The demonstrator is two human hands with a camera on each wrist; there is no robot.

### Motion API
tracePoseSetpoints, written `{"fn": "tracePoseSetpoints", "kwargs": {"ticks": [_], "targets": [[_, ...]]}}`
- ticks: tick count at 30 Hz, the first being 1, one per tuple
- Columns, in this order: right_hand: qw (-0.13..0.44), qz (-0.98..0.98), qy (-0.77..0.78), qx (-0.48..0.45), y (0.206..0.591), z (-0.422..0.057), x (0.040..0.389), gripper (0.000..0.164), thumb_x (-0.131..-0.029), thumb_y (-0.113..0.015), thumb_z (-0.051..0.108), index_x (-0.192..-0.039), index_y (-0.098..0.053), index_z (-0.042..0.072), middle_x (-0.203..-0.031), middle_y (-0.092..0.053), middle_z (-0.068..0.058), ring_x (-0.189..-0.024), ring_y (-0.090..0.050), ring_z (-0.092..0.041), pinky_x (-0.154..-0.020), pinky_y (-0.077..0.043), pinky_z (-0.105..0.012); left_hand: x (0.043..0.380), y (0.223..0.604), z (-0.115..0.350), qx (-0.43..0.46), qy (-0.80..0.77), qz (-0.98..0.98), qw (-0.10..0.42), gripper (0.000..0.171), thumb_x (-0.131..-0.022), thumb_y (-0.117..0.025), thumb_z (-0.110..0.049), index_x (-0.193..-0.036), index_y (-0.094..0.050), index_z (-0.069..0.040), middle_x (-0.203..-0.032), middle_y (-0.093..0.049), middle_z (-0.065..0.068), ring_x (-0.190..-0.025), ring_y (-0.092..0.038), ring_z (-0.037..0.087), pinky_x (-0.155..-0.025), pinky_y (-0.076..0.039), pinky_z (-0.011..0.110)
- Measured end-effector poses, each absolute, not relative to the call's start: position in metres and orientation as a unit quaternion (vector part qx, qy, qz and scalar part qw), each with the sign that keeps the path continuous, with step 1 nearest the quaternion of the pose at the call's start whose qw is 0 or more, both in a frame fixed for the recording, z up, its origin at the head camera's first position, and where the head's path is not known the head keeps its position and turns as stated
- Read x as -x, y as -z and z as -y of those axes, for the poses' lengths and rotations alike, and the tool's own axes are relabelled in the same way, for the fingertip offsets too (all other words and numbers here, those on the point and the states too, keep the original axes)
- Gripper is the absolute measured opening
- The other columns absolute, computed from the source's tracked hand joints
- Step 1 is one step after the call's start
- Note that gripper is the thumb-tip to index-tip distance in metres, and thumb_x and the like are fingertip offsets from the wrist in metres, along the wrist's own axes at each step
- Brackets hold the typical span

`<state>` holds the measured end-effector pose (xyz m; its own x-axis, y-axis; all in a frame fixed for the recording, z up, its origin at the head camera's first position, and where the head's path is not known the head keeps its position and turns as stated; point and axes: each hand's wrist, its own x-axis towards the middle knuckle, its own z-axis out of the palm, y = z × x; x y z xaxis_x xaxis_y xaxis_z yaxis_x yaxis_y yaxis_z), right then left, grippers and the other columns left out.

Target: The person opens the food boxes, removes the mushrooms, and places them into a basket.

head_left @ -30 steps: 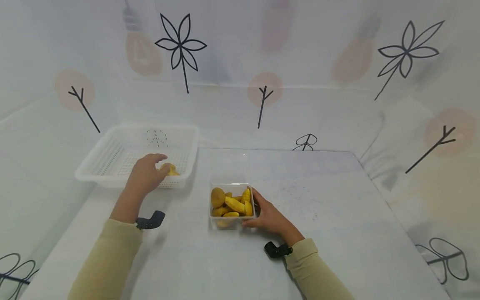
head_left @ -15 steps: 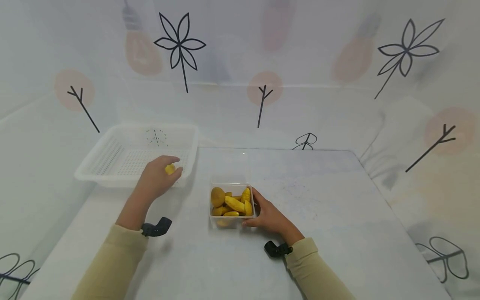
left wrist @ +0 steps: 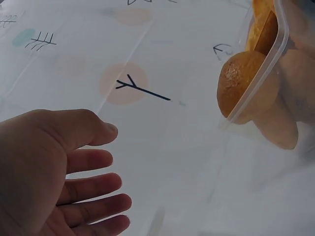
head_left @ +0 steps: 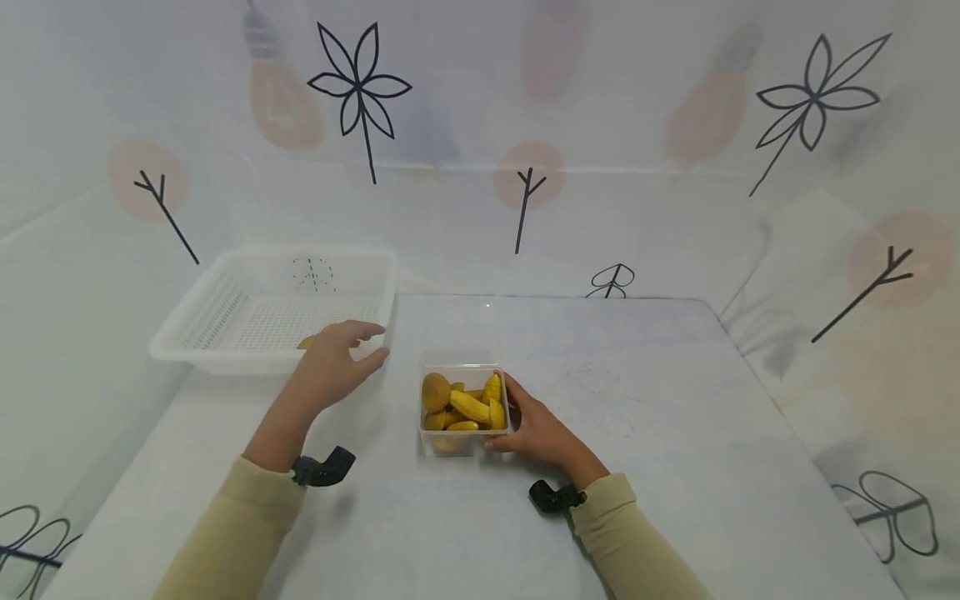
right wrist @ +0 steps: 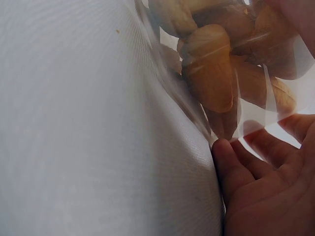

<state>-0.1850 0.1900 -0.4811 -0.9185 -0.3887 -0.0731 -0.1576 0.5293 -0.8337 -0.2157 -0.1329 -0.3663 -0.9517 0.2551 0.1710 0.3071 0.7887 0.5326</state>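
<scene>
1. Mushrooms (head_left: pixel 470 407), yellow and heaped, lie inside the clear box (head_left: pixel 468 447) in front of you; another yellow piece or two (head_left: pixel 306 342) shows in the white basket (head_left: pixel 225 360), partly hidden.
2. Your right hand (head_left: pixel 536 429) grips the box's right side, fingers and thumb around it.
3. Your left hand (head_left: pixel 330 367) is at the basket's near right corner, holding nothing, with thumb and fingers loosely apart.
4. Dark dotted marks (head_left: pixel 313 275) sit on the basket's far wall; you cannot tell whether they spell anything.
5. Inside one printed light bulb (head_left: pixel 285 108) you can make out a pale mark rather like a 4, too faint to be sure.
6. Your table (head_left: pixel 645 492) is white, with faint smudges beyond the right hand.
7. Around you, pale walls (head_left: pixel 450 242) carry black flowers (head_left: pixel 359 87) and twigs (head_left: pixel 529 187), some over pinkish circles.
</scene>
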Motion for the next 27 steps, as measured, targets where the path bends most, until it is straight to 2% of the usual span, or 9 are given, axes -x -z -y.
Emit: {"fn": "tracePoseSetpoints", "kwargs": {"ticks": [6, 15, 27], "targets": [[0.125, -0.859, 0.469, 0.165, 0.481, -0.190, 0.185, 0.118, -0.069, -0.086, 0.041, -0.156, -0.007, 0.032, -0.161, -0.023, 0.001, -0.146, -0.029, -0.025, -0.119, -0.027, -0.046, 0.211, 0.371, 0.125, 0.171, 0.305, 0.937, 0.014, 0.041, -0.092, -0.063, -0.037, -0.127, -0.061, -0.017, -0.131, -0.061, 0.007, -0.114, -0.060, 0.032, -0.091, -0.054, 0.048], [0.125, -0.858, 0.470, 0.165, 0.482, -0.191, 0.185, 0.117, -0.069, -0.086, 0.040, -0.156, -0.007, 0.033, -0.160, -0.024, 0.002, -0.145, -0.031, -0.025, -0.119, -0.027, -0.047, 0.204, 0.377, 0.113, 0.184, 0.301, 0.936, -0.012, 0.041, -0.091, -0.065, -0.040, -0.127, -0.061, -0.022, -0.132, -0.061, 0.000, -0.115, -0.060, 0.027, -0.091, -0.055, 0.045], [0.128, -0.857, 0.473, 0.163, 0.481, -0.191, 0.184, 0.117, -0.070, -0.086, 0.039, -0.156, -0.007, 0.032, -0.161, -0.023, 0.001, -0.146, -0.030, -0.026, -0.119, -0.026, -0.047, 0.196, 0.384, 0.099, 0.231, 0.291, 0.928, -0.029, 0.043, -0.088, -0.069, -0.037, -0.127, -0.061, -0.021, -0.133, -0.059, 0.000, -0.116, -0.060, 0.027, -0.095, -0.053, 0.046]]}}
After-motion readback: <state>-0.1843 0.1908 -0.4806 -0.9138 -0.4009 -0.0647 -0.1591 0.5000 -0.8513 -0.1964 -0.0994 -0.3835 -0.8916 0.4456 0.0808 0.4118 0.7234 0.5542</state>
